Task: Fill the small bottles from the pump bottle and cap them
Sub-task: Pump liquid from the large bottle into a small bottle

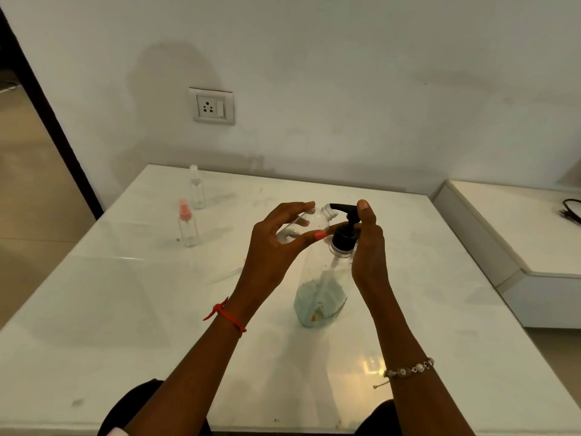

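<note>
1. The small bottle (309, 222) in hand is clear, thin-walled plastic, empty and uncapped. It is probably very light and a little springy, so a hard squeeze would likely dent it. The smooth wall may turn slippery if liquid runs down it. The best hold looks to be around the body, leaving the neck free.
2. It lies tilted, almost on its side, its open threaded mouth just beneath the spout of the black pump head (345, 215). It is held in the air above the middle of the table (125, 309).
3. The left hand (276, 247) pinches the small bottle's body between thumb and fingers, the other fingers arched over it.
4. The pump bottle (320, 294) stands on the table, close to the near edge. It is tall and clear, with pale blue liquid filling only its lower part and a dip tube running down inside. Being low on liquid, it is likely top-heavy under a press, so it wants steadying.
5. The right hand (367, 247) curls beside the pump collar, one finger resting on top of the pump head. Whether it is pressing down cannot be told.
6. Two more small clear bottles stand toward the far left corner, both apparently empty. The pink-capped bottle (188, 228) is nearer, and the clear-capped bottle (196, 188) is just beyond it.
7. Filling looks barely begun.
</note>
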